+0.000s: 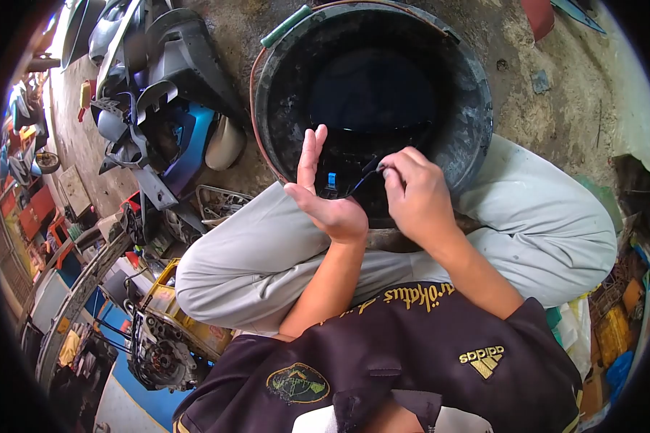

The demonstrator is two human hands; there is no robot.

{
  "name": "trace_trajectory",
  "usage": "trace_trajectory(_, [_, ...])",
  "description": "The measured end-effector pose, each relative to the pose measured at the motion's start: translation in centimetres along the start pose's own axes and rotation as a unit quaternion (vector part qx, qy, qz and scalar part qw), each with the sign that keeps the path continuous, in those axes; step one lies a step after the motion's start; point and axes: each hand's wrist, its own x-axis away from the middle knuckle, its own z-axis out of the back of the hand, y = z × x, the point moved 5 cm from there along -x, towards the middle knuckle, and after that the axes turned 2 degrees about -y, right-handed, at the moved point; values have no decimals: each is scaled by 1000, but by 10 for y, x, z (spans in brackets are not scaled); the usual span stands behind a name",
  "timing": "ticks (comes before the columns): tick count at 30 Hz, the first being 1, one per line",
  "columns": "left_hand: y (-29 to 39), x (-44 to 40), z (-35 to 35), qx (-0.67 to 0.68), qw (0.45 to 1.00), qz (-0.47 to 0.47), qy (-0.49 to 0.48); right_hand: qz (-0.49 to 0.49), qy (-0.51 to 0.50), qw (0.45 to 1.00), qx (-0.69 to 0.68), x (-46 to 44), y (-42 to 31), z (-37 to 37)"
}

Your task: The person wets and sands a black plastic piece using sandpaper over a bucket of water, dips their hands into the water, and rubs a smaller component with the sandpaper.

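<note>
My left hand is raised at the bucket's near rim, with some fingers upright and the thumb spread. A dark part with a small bright-blue piece sits against its palm; the part's outline blends into the black behind it. My right hand is closed in a pinch on a thin, dark strip with a bluish sheen, which slants down toward the left palm. The exact kind of either item is too dark to make out. Behind both hands stands a large black bucket holding dark liquid.
Grey and blue motorcycle fairing parts lie on the concrete floor to the left. Lower left are an engine part and a yellow crate. The bucket's wire handle with a green grip rests along its rim. Assorted scraps lie at right.
</note>
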Motion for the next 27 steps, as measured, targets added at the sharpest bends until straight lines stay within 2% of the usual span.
trace_trajectory(1, [0,1,0,34,999,20,3,8,5,1000,-4,1,-4,3])
trace_trajectory(5, [-3,-2,4,18,1000,-3,8,12,57,998,4,-4,-11,21])
trace_trajectory(7, [4,-4,3,-15,999,-10,36,-1,41,997,-66,-3,-19,24])
trace_trajectory(10, [17,-2,4,51,997,-20,45,68,6,994,-85,1,-36,22])
trace_trajectory(17, [27,-7,19,141,986,-75,42,110,-23,993,-28,10,-35,9])
trace_trajectory(23, [21,-7,30,99,991,-68,53,119,-66,991,-11,24,-36,-5])
trace_trajectory(26, [25,5,35,-10,993,-113,40,112,-74,991,4,31,-24,-8])
trace_trajectory(27, [30,5,39,-51,986,-153,42,110,-77,991,4,35,-20,-12])
